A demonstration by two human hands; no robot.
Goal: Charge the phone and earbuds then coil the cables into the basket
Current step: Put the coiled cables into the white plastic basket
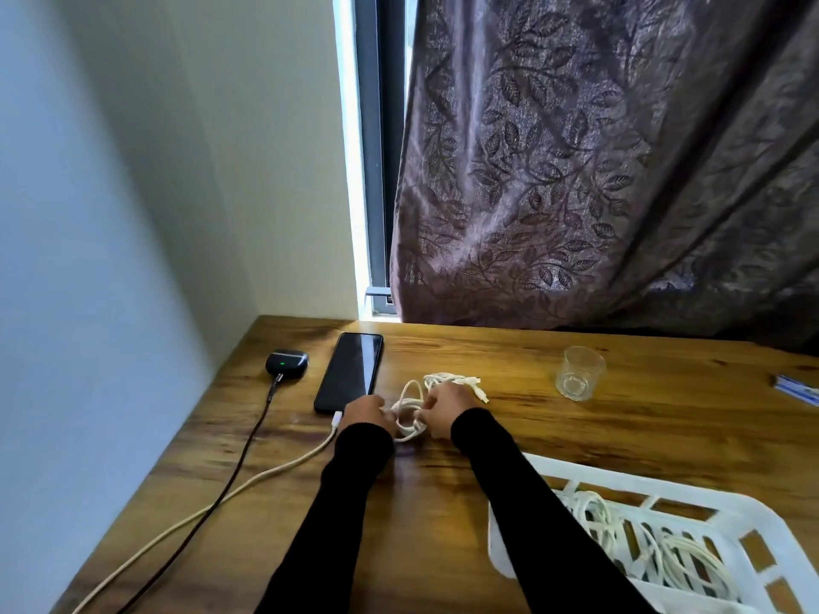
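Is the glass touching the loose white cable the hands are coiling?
Apart. The head view shows bare wood of the table between the glass and the nearest end of the white cable, which the left hand and right hand hold.

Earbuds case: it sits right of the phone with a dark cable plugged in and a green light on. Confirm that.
Wrong side. In the head view the earbuds case sits left of the phone, not right. The dark cable is plugged in and the green light shows.

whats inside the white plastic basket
Coiled white cables lie inside the white plastic basket; the black sleeve covers its near-left part.
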